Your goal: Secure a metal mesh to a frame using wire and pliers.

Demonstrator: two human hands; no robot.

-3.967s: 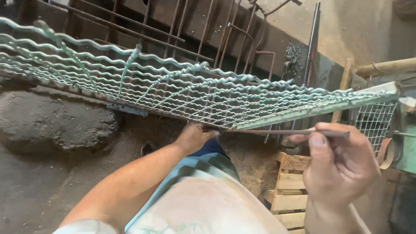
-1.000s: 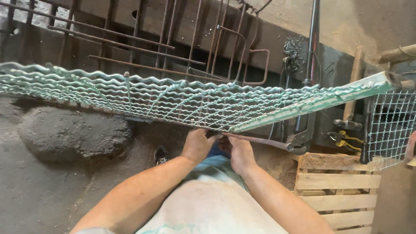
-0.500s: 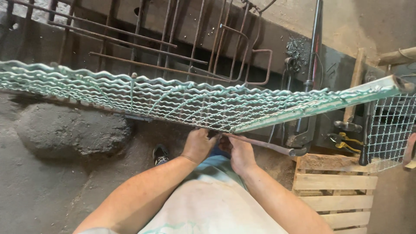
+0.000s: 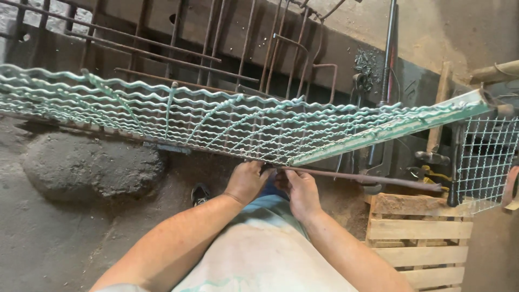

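left hand (image 4: 246,181) clamped on green mesh panel (image 4: 216,121) edge | right hand (image 4: 300,189) closed on rusty rod (image 4: 367,178), 3 o'clock | risk: fingers nicked by wire ends, panel tipped off balance

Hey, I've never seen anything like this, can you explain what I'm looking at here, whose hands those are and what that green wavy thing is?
The view comes from a camera worn on a person's head, looking down at their own arms. Their left hand and right hand meet at the near edge of a green crimped wire mesh panel that stretches across the picture. The right hand grips a thin rusty rod that runs off to the right. Below are a dirt floor, a dark mound and a wooden pallet. Rusty bars lean behind.
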